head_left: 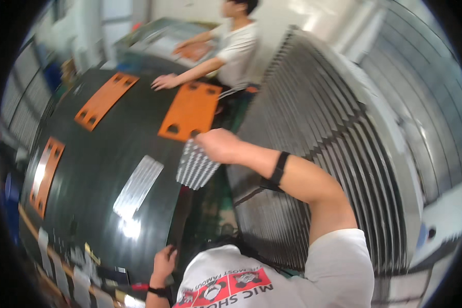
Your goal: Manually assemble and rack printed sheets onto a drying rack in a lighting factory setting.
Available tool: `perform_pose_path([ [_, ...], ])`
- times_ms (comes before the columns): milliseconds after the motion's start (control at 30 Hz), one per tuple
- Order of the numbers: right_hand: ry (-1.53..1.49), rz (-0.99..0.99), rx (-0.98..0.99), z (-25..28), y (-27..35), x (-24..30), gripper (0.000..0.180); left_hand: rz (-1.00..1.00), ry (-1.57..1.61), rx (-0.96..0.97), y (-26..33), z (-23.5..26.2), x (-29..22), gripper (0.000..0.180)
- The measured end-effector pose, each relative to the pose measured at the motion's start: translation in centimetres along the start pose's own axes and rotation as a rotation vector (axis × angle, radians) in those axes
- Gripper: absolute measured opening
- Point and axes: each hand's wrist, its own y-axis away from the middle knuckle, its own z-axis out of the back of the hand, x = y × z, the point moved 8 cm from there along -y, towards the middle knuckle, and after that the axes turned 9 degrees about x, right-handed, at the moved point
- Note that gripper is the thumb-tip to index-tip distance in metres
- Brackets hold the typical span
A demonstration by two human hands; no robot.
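- Right hand (218, 146) out front, fingers closed on the top end of a grey panel (197, 168), likely so the rest hangs free by the table's (95, 169) right edge.
- Left hand (163, 263) low at the near edge, fingers curled; whether they hold anything, I can't tell.
- That held panel: blurred rows of pale bumps, silvery, perhaps metal.
- A ribbed strip (138, 186) lies flat, shiny, lengthwise grooves showing.
- Orange plates (191, 111) lie apart, dark cut-outs at their ends, presumably spaced for easy reach.
- Across, a co-worker's hand (165, 82) on the table, beside one plate.
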Motion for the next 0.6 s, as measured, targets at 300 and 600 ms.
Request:
perform_pose_path([
  [300, 0.273, -0.367, -0.106, 15.6, 12.7, -4.1, 0.015, -0.059, 0.010, 0.417, -4.4, -7.4, 0.3, 0.032],
  [600, -0.074, -1.070, -0.901, 32.4, 49.7, -3.8, 0.024, -0.380, -0.189, 0.685, -6.5, -9.1, -9.6, 0.035],
])
